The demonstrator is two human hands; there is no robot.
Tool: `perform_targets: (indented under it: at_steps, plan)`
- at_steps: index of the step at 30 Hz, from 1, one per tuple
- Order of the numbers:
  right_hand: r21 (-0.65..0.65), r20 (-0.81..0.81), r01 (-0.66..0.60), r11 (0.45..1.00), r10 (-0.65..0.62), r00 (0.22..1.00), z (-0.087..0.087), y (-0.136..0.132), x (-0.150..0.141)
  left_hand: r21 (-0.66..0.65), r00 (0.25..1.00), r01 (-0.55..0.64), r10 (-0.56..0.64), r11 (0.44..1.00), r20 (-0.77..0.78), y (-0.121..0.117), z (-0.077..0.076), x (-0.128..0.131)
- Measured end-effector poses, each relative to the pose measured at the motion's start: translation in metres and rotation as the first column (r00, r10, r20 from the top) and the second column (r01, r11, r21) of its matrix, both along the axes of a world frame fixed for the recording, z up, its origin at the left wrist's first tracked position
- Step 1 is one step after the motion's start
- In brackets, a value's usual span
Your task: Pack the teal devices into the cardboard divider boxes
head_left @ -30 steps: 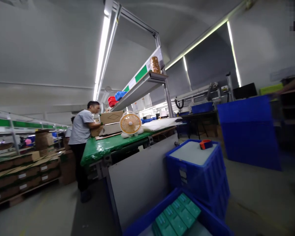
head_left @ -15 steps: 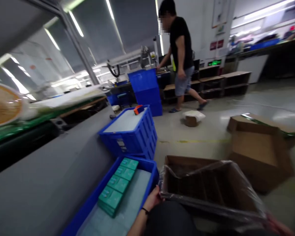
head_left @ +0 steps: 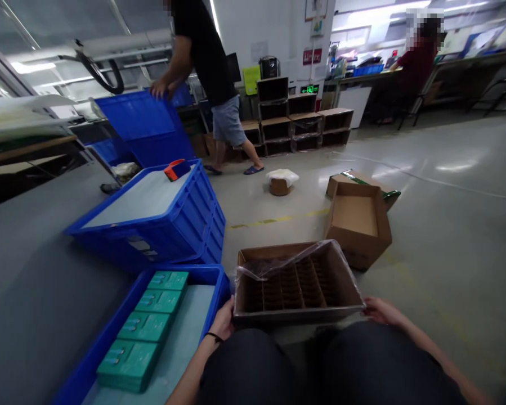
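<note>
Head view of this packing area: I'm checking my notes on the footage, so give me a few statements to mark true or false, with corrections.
The left hand grips the left side of the divided cardboard tray. True.

Four teal boxes lie in a row in the blue crate beside that hand. True.

The right hand holds a teal box. False: it holds the right corner of the tray.

The orange object lies on the floor. False: it sits on the pale top of a second blue crate.
</note>
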State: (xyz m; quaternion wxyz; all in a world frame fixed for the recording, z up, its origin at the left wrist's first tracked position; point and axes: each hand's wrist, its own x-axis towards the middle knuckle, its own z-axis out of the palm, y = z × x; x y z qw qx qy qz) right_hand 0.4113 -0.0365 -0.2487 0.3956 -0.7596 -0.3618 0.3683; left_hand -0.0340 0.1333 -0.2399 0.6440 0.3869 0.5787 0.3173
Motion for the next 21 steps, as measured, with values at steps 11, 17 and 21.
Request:
perform_targets:
  at_steps: [11, 17, 21]
  plan:
    - [0.291, 0.304, -0.1, 0.952, 0.007, 0.953, 0.052, 0.134, 0.033, 0.613, 0.836, 0.481, -0.118, 0.627, -0.536, 0.091, 0.069, 0.032]
    - [0.223, 0.342, -0.13, 0.966, 0.048, 0.939, 0.046, 0.168, 0.028, 0.588, 0.918, 0.336, -0.114, 0.735, -0.381, 0.128, 0.052, 0.038]
    - [0.224, 0.284, -0.085, 0.971, 0.019, 0.959, 0.044, 0.16, 0.03, 0.534, 0.978, 0.103, 0.012, 0.839, -0.209, 0.133, 0.036, 0.04]
